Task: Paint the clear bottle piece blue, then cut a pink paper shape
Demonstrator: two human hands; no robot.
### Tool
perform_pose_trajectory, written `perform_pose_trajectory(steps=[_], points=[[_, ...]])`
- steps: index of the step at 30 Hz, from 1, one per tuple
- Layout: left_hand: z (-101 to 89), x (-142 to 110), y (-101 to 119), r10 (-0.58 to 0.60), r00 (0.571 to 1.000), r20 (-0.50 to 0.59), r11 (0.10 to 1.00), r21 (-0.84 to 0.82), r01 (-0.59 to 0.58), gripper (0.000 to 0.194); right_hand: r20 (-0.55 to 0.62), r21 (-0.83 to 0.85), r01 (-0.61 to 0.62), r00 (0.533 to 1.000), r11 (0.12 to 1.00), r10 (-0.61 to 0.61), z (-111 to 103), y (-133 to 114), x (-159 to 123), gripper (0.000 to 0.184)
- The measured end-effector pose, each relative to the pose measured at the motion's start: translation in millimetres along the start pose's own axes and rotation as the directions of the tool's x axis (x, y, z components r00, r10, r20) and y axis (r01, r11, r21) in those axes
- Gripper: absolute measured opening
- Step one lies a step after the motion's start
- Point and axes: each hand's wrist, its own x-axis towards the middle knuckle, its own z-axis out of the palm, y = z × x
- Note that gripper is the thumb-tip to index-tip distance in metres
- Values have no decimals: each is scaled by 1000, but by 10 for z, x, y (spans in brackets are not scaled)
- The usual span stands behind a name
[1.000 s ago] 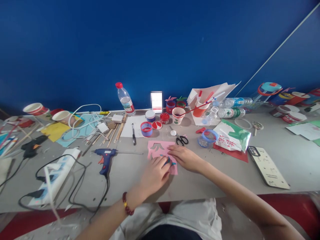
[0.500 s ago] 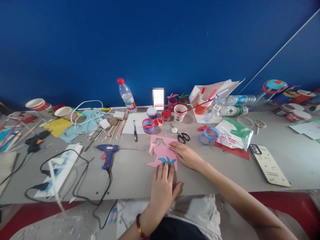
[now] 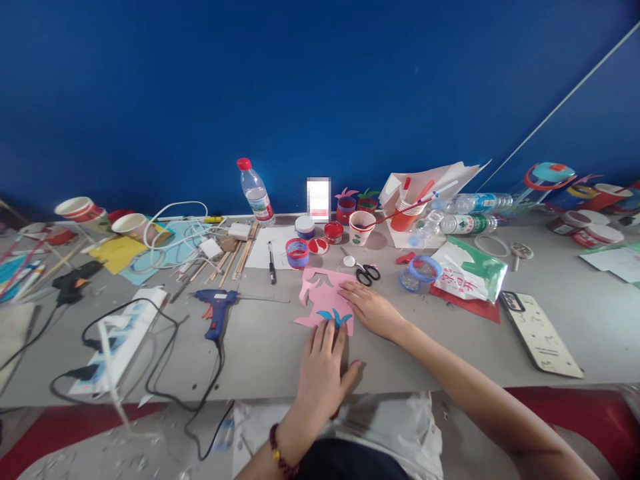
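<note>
A pink sheet of paper (image 3: 327, 300) with cut-out gaps lies flat on the grey table. On its lower part rests a blue leaf-shaped paper piece (image 3: 335, 316). My left hand (image 3: 325, 367) is laid out at the sheet's near edge, fingertips on the lower end of the blue piece and the thumb apart to the right. My right hand (image 3: 373, 308) lies flat across the sheet's right side, its fingers stretched leftward. Beyond the sheet are black-handled scissors (image 3: 368, 275) and an open blue-and-red cup-like container (image 3: 297, 253).
A blue glue gun (image 3: 216, 310) and a white power strip (image 3: 120, 343) lie to the left, with cords over the table edge. At the back stand a water bottle (image 3: 256, 193) and a paper cup (image 3: 361, 229). A phone (image 3: 541, 333) lies at the right.
The pink sheet and blue piece have shifted very slightly away from the table's near edge. Both hands keep nearly the same places, and the whole view has moved a little.
</note>
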Motion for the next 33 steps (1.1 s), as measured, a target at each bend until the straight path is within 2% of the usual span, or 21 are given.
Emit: perform_pose_trajectory(steps=[6,10,15,22,27,33], points=[[-91,124,-29,4,999,42,1000,-4,-4,65,-31,-71,-12,999,997,10,22,131,87,43],[-38,109,-18,2,1000,21,1000,-32,-1,69,-62,-168,-38,998,985,28,9,227,101,46],[17,71,-33,-11,1000,18,999,-48,12,71,-75,-226,-3,997,974,-14,-38,287,141,45],[6,228,-42,-14,1000,6,1000,-6,14,69,-53,-339,5,998,941,-24,-93,329,277,38],[93,291,-48,-30,999,-13,999,-11,30,65,-58,-331,-9,998,944,-11,-95,308,333,37],[147,249,-66,-36,999,1,999,-39,36,62,-212,-131,37,975,991,-64,-95,26,454,32]])
